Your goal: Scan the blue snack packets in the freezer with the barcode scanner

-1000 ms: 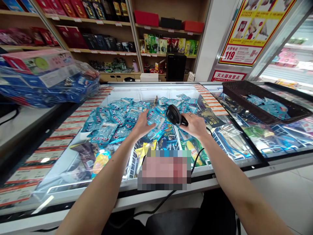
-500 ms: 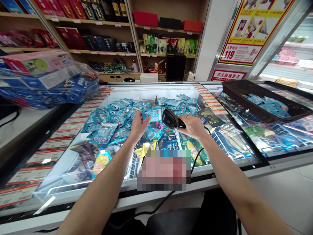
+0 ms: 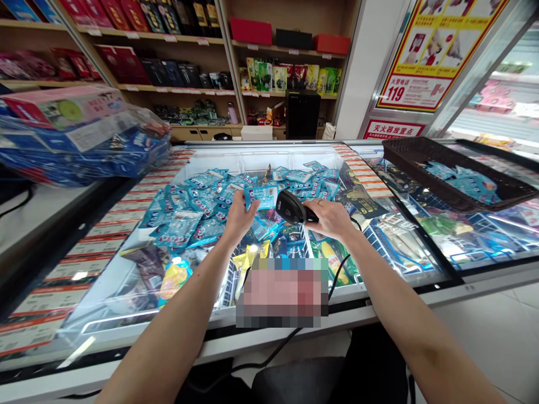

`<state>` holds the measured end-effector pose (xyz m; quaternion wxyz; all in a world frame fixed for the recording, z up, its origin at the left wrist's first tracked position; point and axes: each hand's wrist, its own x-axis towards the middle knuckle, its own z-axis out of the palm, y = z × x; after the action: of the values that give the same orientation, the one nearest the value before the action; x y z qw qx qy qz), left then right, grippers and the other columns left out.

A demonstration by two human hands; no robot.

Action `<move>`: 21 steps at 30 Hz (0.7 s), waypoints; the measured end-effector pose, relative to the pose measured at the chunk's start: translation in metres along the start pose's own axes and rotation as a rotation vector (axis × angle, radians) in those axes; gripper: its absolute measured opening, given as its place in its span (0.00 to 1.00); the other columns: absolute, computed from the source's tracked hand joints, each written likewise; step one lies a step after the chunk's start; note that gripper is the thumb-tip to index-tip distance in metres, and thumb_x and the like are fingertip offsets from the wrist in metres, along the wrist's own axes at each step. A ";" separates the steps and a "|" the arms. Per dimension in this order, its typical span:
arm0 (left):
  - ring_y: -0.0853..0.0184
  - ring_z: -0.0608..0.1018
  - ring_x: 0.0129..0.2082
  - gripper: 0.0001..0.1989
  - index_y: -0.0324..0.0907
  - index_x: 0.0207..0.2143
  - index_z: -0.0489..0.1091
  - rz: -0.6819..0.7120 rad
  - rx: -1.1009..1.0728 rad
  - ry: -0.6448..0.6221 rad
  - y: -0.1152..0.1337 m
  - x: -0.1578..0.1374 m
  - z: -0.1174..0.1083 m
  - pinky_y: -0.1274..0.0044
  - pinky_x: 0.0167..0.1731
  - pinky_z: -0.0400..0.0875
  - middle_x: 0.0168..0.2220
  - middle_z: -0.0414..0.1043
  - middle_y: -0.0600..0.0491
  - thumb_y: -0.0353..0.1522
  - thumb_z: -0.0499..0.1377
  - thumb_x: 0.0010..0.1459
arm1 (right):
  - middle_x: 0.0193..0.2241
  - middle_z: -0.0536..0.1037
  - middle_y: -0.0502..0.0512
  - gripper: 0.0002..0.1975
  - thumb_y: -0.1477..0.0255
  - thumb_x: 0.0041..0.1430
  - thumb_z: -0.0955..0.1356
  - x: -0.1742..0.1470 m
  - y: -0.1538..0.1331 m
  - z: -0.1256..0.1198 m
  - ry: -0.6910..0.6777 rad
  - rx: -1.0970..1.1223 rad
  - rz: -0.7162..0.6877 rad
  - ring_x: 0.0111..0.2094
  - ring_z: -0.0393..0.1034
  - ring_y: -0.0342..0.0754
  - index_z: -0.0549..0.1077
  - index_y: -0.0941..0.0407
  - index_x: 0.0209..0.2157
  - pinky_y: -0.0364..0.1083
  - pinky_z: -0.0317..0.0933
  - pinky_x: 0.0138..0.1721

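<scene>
The chest freezer (image 3: 345, 320) has a glass top; under it, wire dividers separate mixed frozen goods, including one yellow bag (image 3: 252, 252) and green-and-yellow bags (image 3: 332, 261). A pile of blue packets (image 3: 202, 202) spreads across the freezer's middle and far part; whether it lies on the glass or below it cannot be determined. The packets overlap too closely for an exact count. One dark packet (image 3: 362, 196) lies at the right end of the pile. One brown basket (image 3: 410, 165) rests on the surface to the right and contains several overlapping blue packets of similar colour. At the left, clear wrapping encloses blue packages (image 3: 84, 157), with one pink box (image 3: 67, 106) on top. Two hands are engaged. The left hand (image 3: 239, 219) pinches one blue packet (image 3: 263, 196), held above the near side of the pile with its barcode visible. The right hand (image 3: 332, 216) is closed around the handle of one black scanner (image 3: 290, 207); the scanner head is just beside the held packet's right end, contact not determinable. Three boxes (image 3: 293, 39), red, black and orange-red, stand on one rear shelf.
</scene>
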<state>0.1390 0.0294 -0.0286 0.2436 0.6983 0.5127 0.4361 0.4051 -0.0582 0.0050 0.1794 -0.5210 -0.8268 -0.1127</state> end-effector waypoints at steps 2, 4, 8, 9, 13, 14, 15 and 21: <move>0.71 0.72 0.28 0.16 0.44 0.41 0.58 0.000 0.003 -0.003 0.000 0.000 0.000 0.76 0.30 0.66 0.34 0.66 0.55 0.43 0.56 0.56 | 0.40 0.77 0.55 0.20 0.61 0.58 0.66 0.000 0.000 0.000 -0.001 -0.001 -0.002 0.41 0.70 0.49 0.68 0.54 0.49 0.44 0.57 0.34; 0.71 0.72 0.28 0.16 0.44 0.41 0.58 -0.006 -0.008 -0.006 0.000 0.000 0.000 0.76 0.30 0.66 0.34 0.66 0.55 0.43 0.56 0.56 | 0.41 0.77 0.55 0.20 0.61 0.58 0.66 0.000 0.000 -0.001 0.000 -0.003 -0.005 0.41 0.70 0.49 0.68 0.54 0.49 0.44 0.57 0.34; 0.70 0.71 0.29 0.16 0.44 0.41 0.58 0.001 0.012 0.009 0.000 0.000 0.001 0.76 0.31 0.66 0.34 0.66 0.54 0.42 0.56 0.56 | 0.41 0.76 0.55 0.20 0.61 0.58 0.66 0.000 -0.001 -0.001 0.003 -0.002 -0.015 0.42 0.70 0.49 0.68 0.55 0.50 0.44 0.58 0.35; 0.69 0.71 0.30 0.16 0.43 0.42 0.58 0.008 0.029 0.016 0.000 0.000 0.001 0.76 0.31 0.66 0.34 0.66 0.54 0.42 0.56 0.56 | 0.41 0.76 0.55 0.20 0.61 0.58 0.66 0.000 -0.001 -0.001 0.006 -0.002 -0.017 0.42 0.69 0.49 0.68 0.54 0.50 0.44 0.57 0.35; 0.66 0.73 0.31 0.20 0.41 0.48 0.58 0.046 0.100 0.033 0.003 -0.003 0.002 0.74 0.32 0.67 0.33 0.67 0.51 0.42 0.55 0.57 | 0.41 0.76 0.54 0.20 0.60 0.58 0.65 0.000 -0.001 0.001 0.033 -0.016 -0.011 0.41 0.69 0.48 0.68 0.54 0.50 0.44 0.56 0.34; 0.66 0.73 0.31 0.22 0.40 0.50 0.57 0.063 0.120 0.040 0.006 -0.004 0.002 0.73 0.33 0.68 0.34 0.68 0.51 0.42 0.55 0.57 | 0.41 0.76 0.54 0.20 0.60 0.59 0.65 0.000 0.000 0.001 0.038 -0.024 -0.001 0.41 0.69 0.48 0.68 0.54 0.50 0.44 0.56 0.34; 0.65 0.73 0.31 0.25 0.40 0.53 0.55 0.084 0.143 0.054 0.009 -0.005 0.002 0.72 0.34 0.68 0.35 0.68 0.49 0.41 0.55 0.57 | 0.40 0.76 0.54 0.20 0.60 0.59 0.65 0.000 0.000 0.001 0.041 -0.033 0.011 0.41 0.69 0.49 0.68 0.54 0.50 0.44 0.56 0.34; 0.53 0.67 0.54 0.30 0.40 0.61 0.50 0.244 0.346 0.215 0.028 -0.012 -0.006 0.64 0.52 0.62 0.55 0.61 0.39 0.37 0.53 0.58 | 0.40 0.76 0.56 0.20 0.59 0.59 0.64 0.000 0.005 0.000 0.074 -0.069 0.114 0.42 0.69 0.50 0.69 0.54 0.50 0.44 0.56 0.34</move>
<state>0.1465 0.0075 -0.0075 0.0099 0.7358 0.5146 0.4400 0.4092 -0.0564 0.0047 0.1976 -0.5685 -0.7844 -0.1500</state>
